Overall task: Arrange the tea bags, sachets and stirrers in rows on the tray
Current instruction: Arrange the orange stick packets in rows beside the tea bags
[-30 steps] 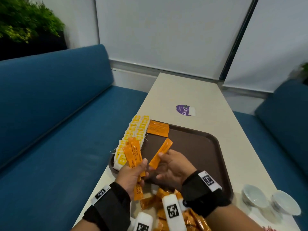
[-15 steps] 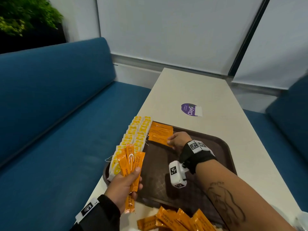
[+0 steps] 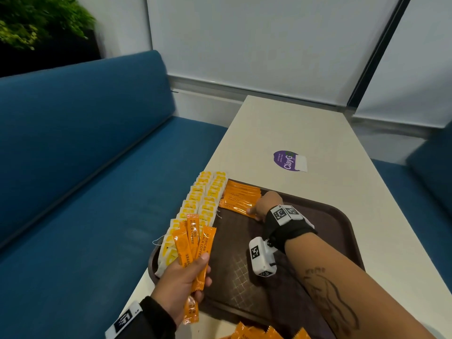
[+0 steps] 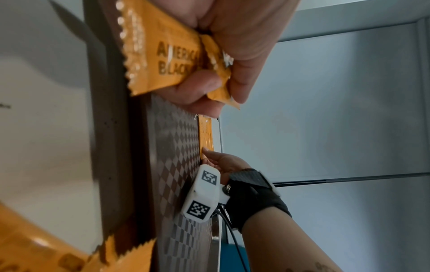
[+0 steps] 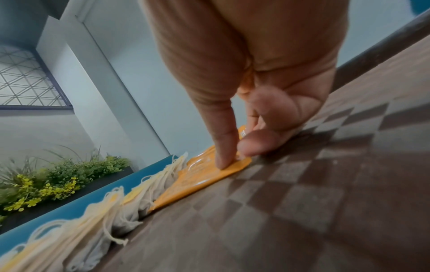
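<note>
Tray [image 3: 330, 228]: dark brown, rectangular, with a diamond-patterned floor; lies on the near half of the table, its raised rim visible along the far and right sides.
Table [image 3: 281, 123]: long, pale top running toward 12 o'clock between two blue benches.
Bench [image 3: 73, 155]: blue upholstered seat at 9 o'clock of the table.
Tea bags [image 3: 198, 206]: two overlapping rows, white with yellow tags, along the tray's 9 o'clock edge, running from near to far; loose strings trail from them.
Laid sachets [image 3: 241, 200]: orange "American Black Coffee" sticks, set crosswise in an overlapping row at the tray's 11 o'clock corner, just beside the tea bags.
Right hand [image 3: 267, 204]: reaches to the right end of the laid sachets; one straight finger presses on the nearest sachet, the thumb tip touches its edge, and the other fingers are curled loosely under the palm.
Left hand [image 3: 182, 285]: at the tray's 7 o'clock corner, fingers and thumb curled round a fanned bundle.
Held sachets [image 3: 195, 243]: several orange sticks, fanned upward toward 12 o'clock, over the near tea bags.
Loose sachets [image 3: 259, 332]: orange pile at 6 o'clock, on the table before the tray.
Sticker [image 3: 289, 160]: purple and white, on the table at 12 o'clock beyond the tray.
</note>
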The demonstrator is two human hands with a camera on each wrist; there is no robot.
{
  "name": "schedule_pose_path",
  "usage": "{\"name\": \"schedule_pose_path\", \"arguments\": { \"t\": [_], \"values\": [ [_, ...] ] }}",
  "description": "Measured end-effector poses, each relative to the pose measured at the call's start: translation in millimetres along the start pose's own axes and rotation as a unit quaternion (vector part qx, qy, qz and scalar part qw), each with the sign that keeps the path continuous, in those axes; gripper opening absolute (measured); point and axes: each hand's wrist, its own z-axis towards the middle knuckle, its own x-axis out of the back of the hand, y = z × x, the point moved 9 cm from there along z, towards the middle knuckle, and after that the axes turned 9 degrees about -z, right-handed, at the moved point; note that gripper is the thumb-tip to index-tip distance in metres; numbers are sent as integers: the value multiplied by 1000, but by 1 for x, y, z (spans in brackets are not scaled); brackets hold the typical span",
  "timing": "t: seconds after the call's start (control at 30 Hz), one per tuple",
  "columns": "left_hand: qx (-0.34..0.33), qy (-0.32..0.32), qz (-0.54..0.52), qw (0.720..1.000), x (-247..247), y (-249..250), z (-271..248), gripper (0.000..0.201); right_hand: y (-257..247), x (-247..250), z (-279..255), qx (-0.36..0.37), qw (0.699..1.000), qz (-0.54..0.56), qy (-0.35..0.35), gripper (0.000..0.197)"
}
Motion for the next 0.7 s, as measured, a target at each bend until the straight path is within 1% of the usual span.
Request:
{"name": "schedule_pose_path", "arguments": {
  "t": [0.07, 0.13, 0.2, 0.4, 0.53, 0.7],
  "values": [
    [0, 0, 3, 1000, -1, 0, 1, 20, 1, 1, 4, 0, 1000, -6, 6, 29],
    [-1, -3, 5, 1000, -2, 1, 1, 21, 0, 6, 3, 7, 999, -17, 30, 42],
    [0, -5, 9, 1000, -4, 1, 1, 20, -1, 10, 3, 10, 998, -28, 48, 45],
    [2, -6, 20, 1000, -5, 2, 0, 20, -4, 9, 8, 14, 997, -58, 54, 34],
    [2, -7, 25, 1000, -5, 3, -2, 19, -1, 13, 13, 6, 997, -31, 71, 37],
    [4, -11, 26, 1000, -8, 3, -3, 17, -7, 10, 18, 26, 997, 11, 75, 37]
  ]
}}
